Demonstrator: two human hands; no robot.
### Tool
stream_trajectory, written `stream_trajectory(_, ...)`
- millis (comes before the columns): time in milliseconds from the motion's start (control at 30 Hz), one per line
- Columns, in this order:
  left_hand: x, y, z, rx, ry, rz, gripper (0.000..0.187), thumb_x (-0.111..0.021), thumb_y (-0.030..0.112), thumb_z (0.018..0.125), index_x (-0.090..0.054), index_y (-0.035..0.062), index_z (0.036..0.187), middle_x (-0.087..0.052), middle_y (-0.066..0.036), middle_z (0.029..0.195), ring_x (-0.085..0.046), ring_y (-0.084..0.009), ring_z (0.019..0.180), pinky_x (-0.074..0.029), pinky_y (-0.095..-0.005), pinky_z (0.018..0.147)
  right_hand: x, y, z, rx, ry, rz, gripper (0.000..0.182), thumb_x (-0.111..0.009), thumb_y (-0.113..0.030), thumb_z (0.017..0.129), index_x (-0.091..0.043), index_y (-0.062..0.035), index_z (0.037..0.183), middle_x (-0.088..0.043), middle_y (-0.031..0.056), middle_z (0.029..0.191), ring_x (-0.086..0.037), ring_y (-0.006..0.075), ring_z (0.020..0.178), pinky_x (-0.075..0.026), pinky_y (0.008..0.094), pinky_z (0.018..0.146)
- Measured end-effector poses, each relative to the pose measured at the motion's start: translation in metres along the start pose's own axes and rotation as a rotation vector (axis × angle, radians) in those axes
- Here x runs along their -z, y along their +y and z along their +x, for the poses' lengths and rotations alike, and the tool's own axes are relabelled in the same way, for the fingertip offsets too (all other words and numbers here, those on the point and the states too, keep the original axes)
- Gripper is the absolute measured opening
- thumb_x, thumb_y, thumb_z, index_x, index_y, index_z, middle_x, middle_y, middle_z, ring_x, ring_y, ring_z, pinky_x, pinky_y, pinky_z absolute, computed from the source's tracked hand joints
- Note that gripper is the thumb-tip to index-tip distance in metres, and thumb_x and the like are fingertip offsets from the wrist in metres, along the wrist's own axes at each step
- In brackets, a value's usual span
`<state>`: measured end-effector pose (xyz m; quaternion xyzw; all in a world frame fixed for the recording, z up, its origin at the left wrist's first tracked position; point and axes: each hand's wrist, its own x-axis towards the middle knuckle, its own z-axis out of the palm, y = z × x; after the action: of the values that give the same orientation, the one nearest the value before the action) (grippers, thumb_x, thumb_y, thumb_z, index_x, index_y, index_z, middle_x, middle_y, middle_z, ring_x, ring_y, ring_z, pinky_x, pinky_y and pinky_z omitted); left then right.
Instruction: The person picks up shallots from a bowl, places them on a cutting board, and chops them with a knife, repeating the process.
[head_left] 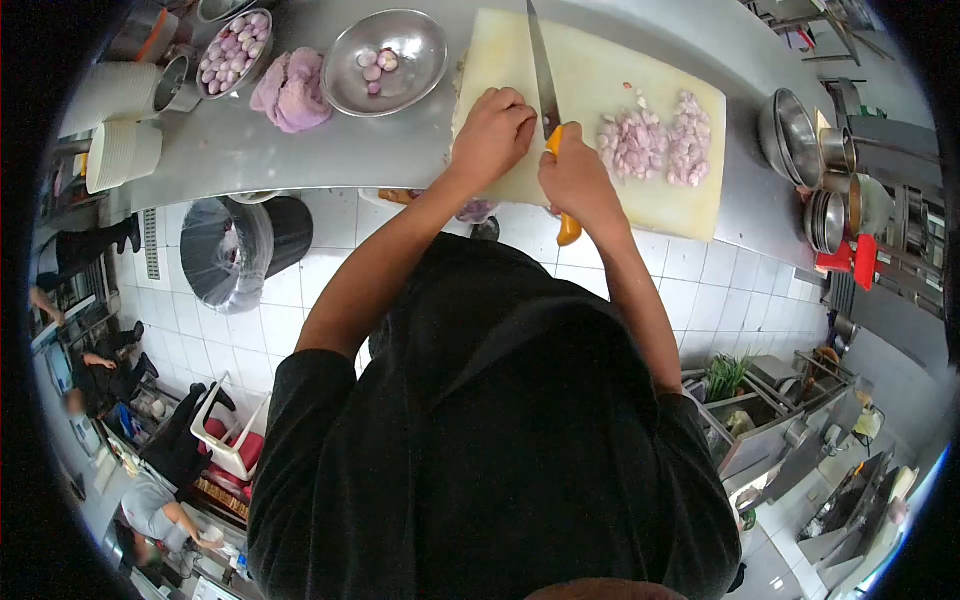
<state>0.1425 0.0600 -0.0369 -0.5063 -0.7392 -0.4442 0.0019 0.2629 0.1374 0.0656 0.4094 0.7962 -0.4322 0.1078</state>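
My right hand (580, 180) grips the orange handle of a kitchen knife (543, 70), its blade pointing away from me over the cutting board (500, 50). Just left of the blade, my left hand (494, 137) is closed with its fingers curled down at the board; whatever they hold is hidden. Two heaps of chopped shallots (632, 142) lie on the board to the right of the knife. Left of the board, a steel bowl (410, 85) contains several whole peeled shallots (373, 73).
A pinkish-purple cloth or bag (293, 92) and a bowl of peeled shallots (235, 52) are on the steel counter (225, 155). White stacked containers (125, 155) stand at left. Below is a lined bin (228, 260). Steel bowls (790, 140) sit at right. Other people are in the left background.
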Motion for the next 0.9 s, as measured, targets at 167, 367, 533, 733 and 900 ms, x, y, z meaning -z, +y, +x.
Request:
stream_trajectory(167,0.0,-0.001,0.001,-0.013,0.001,0.027,0.004,-0.071,0.006,0.08,-0.073,0.0047,0.084,-0.062,-0.007,0.093,-0.058,-0.0285,0.091,-0.051,-0.0392,0.083,-0.002,0.003,0.006,0.051,0.037,-0.012,0.029,-0.052,-0.012,0.09,-0.04,0.0059,0.109,-0.065,0.0334,0.082,-0.068,0.0487,0.078,-0.055,0.0533,0.074)
stream_trajectory(367,-0.004,-0.004,0.0,-0.02,0.025,0.001,0.004,-0.071,0.006,0.079,-0.073,0.0054,0.083,-0.061,-0.007,0.092,-0.058,-0.0283,0.091,-0.051,-0.0389,0.082,-0.015,0.021,0.024,0.13,0.13,-0.067,0.028,-0.052,-0.012,0.09,-0.04,0.0055,0.109,-0.066,0.0328,0.08,-0.069,0.0473,0.073,-0.055,0.052,0.072)
stream_trajectory(533,0.0,0.0,-0.003,-0.016,-0.029,0.01,0.008,-0.071,0.006,0.08,-0.072,0.0047,0.088,-0.06,-0.009,0.094,-0.058,-0.0302,0.092,-0.05,-0.0403,0.083,-0.016,0.018,0.019,0.07,0.071,-0.035,0.031,-0.055,-0.013,0.09,-0.041,0.0051,0.11,-0.066,0.0347,0.09,-0.068,0.0491,0.087,-0.054,0.0538,0.08)
stream_trajectory(733,0.001,-0.001,-0.001,-0.016,-0.025,0.0,0.01,-0.07,0.008,0.082,-0.072,0.0041,0.091,-0.061,-0.01,0.096,-0.058,-0.031,0.094,-0.05,-0.0408,0.084,-0.027,0.029,0.032,0.107,0.121,-0.057,0.034,-0.057,-0.016,0.09,-0.041,0.005,0.111,-0.066,0.0351,0.092,-0.067,0.0497,0.09,-0.053,0.0542,0.082)
stream_trajectory(900,-0.001,-0.002,-0.001,0.001,0.002,-0.017,0.01,-0.07,0.008,0.08,-0.074,0.0054,0.089,-0.061,-0.007,0.092,-0.058,-0.0287,0.093,-0.05,-0.0391,0.085,-0.025,0.024,0.03,0.081,0.105,-0.053,0.034,-0.056,-0.016,0.089,-0.04,0.0044,0.11,-0.066,0.0347,0.09,-0.067,0.0505,0.09,-0.053,0.0552,0.082)
